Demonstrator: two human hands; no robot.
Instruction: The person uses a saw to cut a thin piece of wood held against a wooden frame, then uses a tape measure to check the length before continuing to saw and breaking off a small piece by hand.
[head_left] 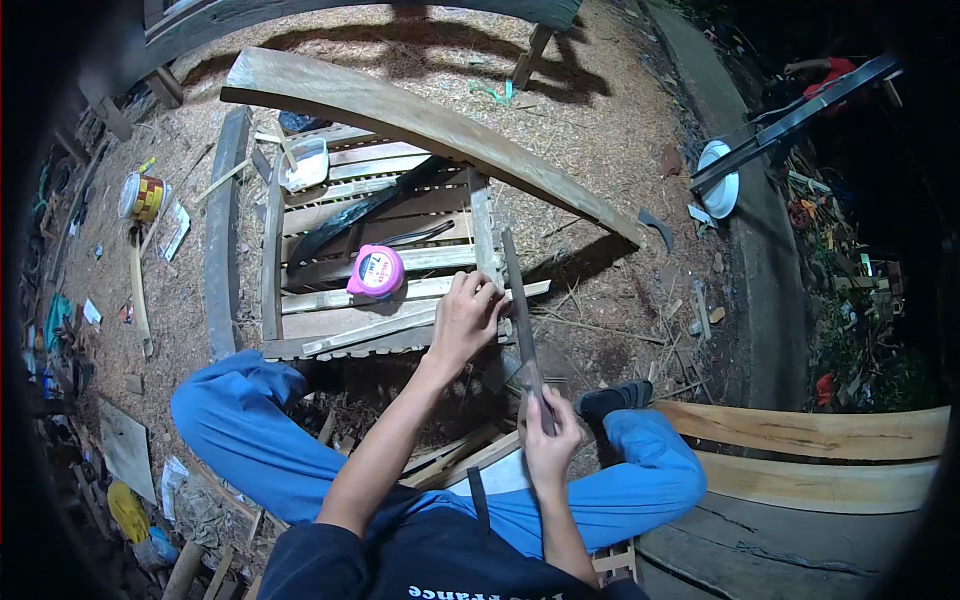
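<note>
My right hand [550,435] is closed round the lower end of a machete [519,310], whose long dark blade points away from me. My left hand [467,318] is closed on a thin wooden strip [535,289] at the right edge of a slatted wooden frame [482,215]. The strip's end sticks out past my fingers, right by the blade. I cannot tell whether blade and strip touch. A pink tape measure [377,271] sits on the slats, left of my left hand. Further back on them lie a curved dark object [350,222] and a clear plastic tub [305,165].
A long curved plank [400,112] slants across the frame's far end. Sawdust and wood scraps cover the ground. Pale boards [800,432] lie at right, by a concrete edge [765,330]. A yellow-red tin [147,198] stands at left. Someone's red sleeve [832,75] shows far right.
</note>
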